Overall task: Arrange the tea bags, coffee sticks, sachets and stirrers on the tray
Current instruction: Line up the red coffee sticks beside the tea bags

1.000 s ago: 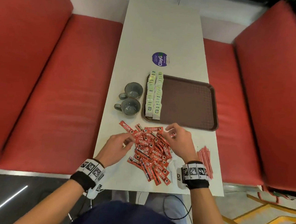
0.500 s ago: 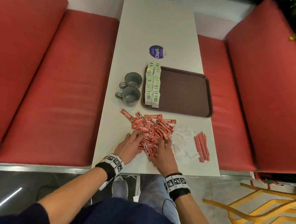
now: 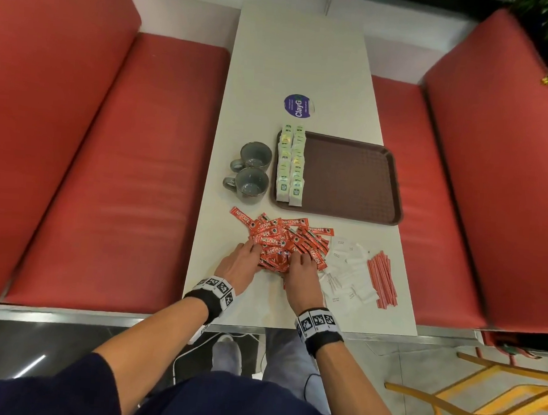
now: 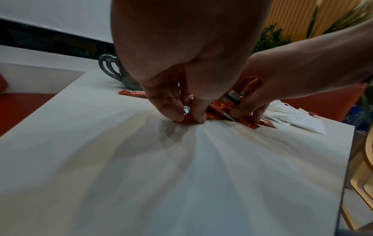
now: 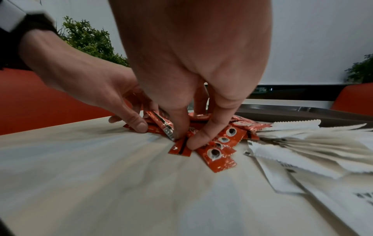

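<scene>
Your left hand (image 3: 241, 263) and right hand (image 3: 301, 270) both sit at the near edge of the coffee sticks (image 3: 288, 240), a loose heap of glossy red sachets with white lettering and a cup emblem, lying criss-crossed on the white table (image 3: 294, 64) just in front of the tray (image 3: 358, 177). In the left wrist view your left thumb and fingers pinch the end of one red stick against the tabletop; in the right wrist view your right thumb and forefinger pinch another stick, dark seam showing, at the heap's near tip. The tray is brown, textured and rimmed; along its left side stand the tea bags (image 3: 290, 166), pale green and white envelopes overlapping in two neat rows. To the right of the heap lie the white sachets (image 3: 347, 276), flat with serrated ends, scattered and overlapping. Just beyond them the stirrers (image 3: 382, 279), thin pink-red sticks, lie side by side in a tidy bundle. Two grey mugs (image 3: 252, 170) stand left of the tray.
</scene>
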Demonstrator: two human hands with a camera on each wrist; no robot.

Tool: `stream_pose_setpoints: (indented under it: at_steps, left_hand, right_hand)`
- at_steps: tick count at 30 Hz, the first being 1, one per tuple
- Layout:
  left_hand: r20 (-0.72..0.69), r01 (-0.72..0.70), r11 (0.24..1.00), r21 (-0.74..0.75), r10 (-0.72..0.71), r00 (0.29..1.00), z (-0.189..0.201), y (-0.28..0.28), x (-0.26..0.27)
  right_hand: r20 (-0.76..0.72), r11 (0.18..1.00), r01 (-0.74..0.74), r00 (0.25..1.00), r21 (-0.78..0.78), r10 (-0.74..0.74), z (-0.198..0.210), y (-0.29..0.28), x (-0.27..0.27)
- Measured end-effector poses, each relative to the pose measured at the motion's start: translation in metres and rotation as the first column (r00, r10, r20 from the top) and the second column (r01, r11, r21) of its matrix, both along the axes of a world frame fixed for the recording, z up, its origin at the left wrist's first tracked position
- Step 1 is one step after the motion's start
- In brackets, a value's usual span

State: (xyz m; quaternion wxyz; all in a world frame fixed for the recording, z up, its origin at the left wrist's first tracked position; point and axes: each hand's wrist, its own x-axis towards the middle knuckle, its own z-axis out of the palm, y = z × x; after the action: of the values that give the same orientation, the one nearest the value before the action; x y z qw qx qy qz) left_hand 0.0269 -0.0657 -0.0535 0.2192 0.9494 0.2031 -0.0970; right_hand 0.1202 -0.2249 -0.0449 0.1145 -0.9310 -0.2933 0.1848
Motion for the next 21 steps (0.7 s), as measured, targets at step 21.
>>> stream_pose_setpoints:
  at_steps: [21]
  left_hand:
    - [0.169, -0.005, 0.999, -0.041, 0.012, 0.986, 0.042, 0.047, 0.015]
  right_hand:
    - [-0.107, 0.952, 0.176, 0.982, 0.251, -0.153, 0.065, 0.018, 0.065]
